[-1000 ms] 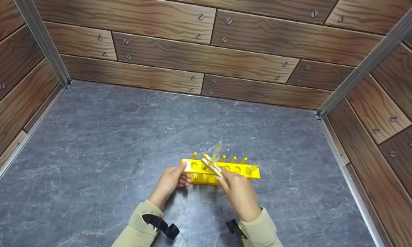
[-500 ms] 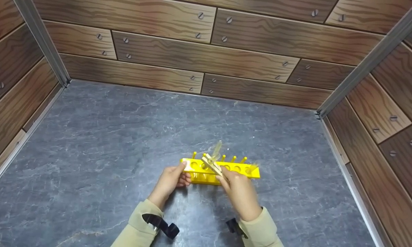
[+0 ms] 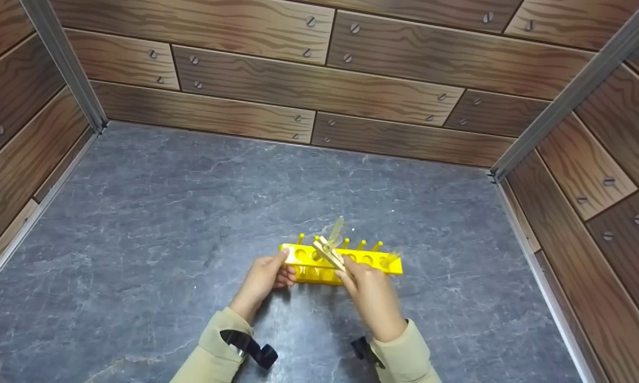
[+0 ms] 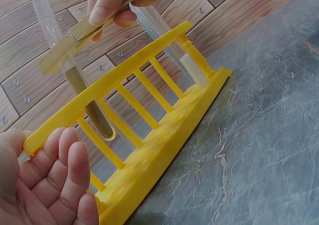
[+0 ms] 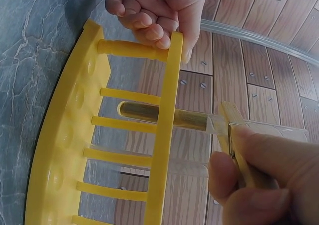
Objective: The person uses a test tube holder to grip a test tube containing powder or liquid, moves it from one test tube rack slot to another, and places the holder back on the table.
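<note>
A yellow test tube rack (image 3: 300,257) stands on the grey surface. My left hand (image 3: 263,274) holds the end of its upper plate, thumb on top and fingers beneath. In my right hand (image 3: 373,298) is a wooden test tube clamp (image 3: 327,252), pinched between thumb and fingers. The clamp's jaws grip the upper part of a glass test tube (image 4: 89,105) with yellow-brown liquid in it. That tube passes through a hole in the upper plate, and its rounded bottom hangs above the rack's base, as the left wrist view shows.
Another clear tube (image 4: 192,68), whitish near its bottom, stands in the rack's far right end. Yellow pegs (image 3: 379,246) rise along the rack's back edge. Wood-patterned walls (image 3: 234,69) with metal corner strips enclose the grey marbled surface (image 3: 191,213).
</note>
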A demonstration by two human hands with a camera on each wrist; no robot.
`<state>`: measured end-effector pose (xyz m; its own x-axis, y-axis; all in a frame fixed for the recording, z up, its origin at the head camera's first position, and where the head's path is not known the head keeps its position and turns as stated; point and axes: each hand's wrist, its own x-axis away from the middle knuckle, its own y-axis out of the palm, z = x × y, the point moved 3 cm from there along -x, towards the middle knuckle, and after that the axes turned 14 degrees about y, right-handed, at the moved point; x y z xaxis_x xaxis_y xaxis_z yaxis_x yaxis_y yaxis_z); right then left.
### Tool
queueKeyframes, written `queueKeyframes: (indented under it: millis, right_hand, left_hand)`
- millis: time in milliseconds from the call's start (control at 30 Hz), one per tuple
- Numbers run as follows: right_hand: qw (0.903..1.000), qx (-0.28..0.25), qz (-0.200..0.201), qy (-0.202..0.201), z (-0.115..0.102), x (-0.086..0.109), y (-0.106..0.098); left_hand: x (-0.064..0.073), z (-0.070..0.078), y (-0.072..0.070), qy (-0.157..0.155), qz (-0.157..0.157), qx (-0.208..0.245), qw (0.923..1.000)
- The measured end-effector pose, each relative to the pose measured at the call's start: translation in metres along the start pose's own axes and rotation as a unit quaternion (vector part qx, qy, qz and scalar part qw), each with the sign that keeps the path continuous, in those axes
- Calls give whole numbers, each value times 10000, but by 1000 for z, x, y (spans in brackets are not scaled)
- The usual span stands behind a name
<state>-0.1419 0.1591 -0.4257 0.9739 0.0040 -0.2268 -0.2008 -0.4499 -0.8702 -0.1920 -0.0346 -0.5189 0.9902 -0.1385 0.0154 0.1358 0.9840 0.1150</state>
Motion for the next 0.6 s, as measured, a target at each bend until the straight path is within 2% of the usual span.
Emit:
queueKeyframes:
  millis: [233,500,600]
  right_hand:
    - [10000,20,-15,36,-1,1,-2]
    - [9999,-27,-66,125,-2,0,-4]
    - [9999,-46,-46,100,-2,0,-5]
  left_hand:
    - [2,3,0,9,5,88,10000]
    - [11,27,3,40,-72,66,9999]
    - [9,23,3,28,-59,44,10000]
